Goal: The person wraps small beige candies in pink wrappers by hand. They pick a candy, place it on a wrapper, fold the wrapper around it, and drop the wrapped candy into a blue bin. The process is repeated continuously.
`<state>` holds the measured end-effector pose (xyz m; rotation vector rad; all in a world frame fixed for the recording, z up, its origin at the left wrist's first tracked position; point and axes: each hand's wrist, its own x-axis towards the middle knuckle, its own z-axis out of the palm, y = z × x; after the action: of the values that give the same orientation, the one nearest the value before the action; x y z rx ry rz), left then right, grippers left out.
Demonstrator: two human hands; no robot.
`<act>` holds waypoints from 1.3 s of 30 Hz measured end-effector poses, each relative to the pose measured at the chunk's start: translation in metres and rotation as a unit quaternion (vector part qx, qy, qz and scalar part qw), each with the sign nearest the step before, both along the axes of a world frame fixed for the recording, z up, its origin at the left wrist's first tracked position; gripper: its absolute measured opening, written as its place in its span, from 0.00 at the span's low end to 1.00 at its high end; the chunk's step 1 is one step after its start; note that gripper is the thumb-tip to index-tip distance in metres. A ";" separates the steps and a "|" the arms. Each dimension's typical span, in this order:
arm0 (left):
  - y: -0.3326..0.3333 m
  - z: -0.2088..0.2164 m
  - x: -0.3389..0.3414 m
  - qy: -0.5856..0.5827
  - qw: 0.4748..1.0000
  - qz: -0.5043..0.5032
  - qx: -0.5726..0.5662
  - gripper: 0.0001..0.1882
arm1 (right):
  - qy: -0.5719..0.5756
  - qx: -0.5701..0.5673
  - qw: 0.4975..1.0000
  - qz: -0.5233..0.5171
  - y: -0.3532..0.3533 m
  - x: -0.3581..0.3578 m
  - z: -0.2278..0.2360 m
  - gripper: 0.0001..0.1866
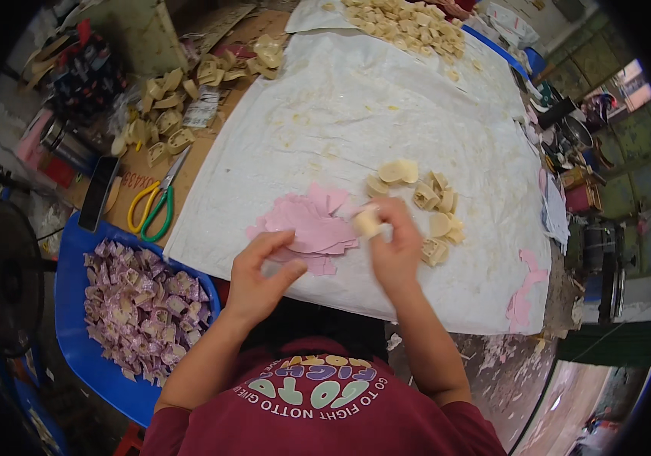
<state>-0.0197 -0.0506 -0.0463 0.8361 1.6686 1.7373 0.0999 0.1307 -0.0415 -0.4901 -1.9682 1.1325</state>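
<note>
A flat pile of pink sheet pieces (pixel 306 228) with ragged edges lies on the white-covered table. My left hand (pixel 261 277) is at its near left edge, thumb and fingers spread apart with nothing held between them. To the right of the pile, my right hand (pixel 395 247) is closed on a cream moulded piece (pixel 366 221), shaped like a small shoe heel; both are smeared by motion. Just beyond and right of that hand sits a loose group of similar cream heels (pixel 438 197), some showing hollow undersides.
A blue tub (pixel 71 304) at left holds many purple-pink covered pieces (pixel 147 315). Scissors (pixel 160 199) with yellow and green handles and a phone (pixel 100 194) lie beside the white sheet (pixel 325 99). More cream pieces (pixel 409 26) heap at the far end. Pink scraps (pixel 525 292) hang at right.
</note>
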 end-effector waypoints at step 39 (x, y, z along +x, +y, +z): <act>0.044 0.058 0.015 -0.396 0.901 0.059 0.166 0.18 | -0.079 0.062 0.984 0.144 -0.065 0.023 0.062 0.18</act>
<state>-0.0051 -0.0064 0.0122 0.0907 0.9003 2.0864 0.1230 0.0659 0.0208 -0.2386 -2.2869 1.1643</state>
